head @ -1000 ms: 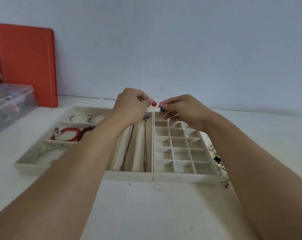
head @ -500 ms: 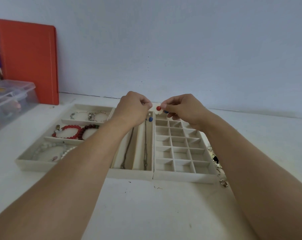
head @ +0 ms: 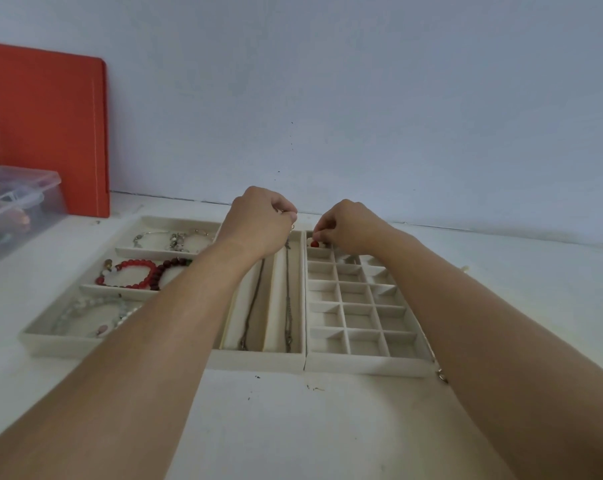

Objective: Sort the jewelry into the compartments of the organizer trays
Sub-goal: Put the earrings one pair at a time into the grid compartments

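Note:
Two beige organizer trays sit side by side on the white table. The left tray [head: 258,360] holds bracelets, among them a red bead bracelet [head: 137,271], and two chains [head: 288,299] in long slots. The right grid tray [head: 362,367] has many small compartments. My right hand [head: 348,226] pinches a red bead earring [head: 314,243] at the grid tray's far left corner compartment. My left hand [head: 262,223] hovers over the far end of the chain slots, fingers curled, pinching a small metal earring hook [head: 292,226]; what hangs from the hook is hidden.
An orange folder [head: 47,129] leans on the wall at far left, with a clear plastic box [head: 16,199] in front of it. Loose jewelry [head: 442,375] lies right of the grid tray, mostly hidden by my right arm. The wall stands close behind the trays.
My hands have drawn apart. The right hand has carried the red bead earring down to the grid tray's far corner compartment. The blue bead under my left hand is out of sight now.

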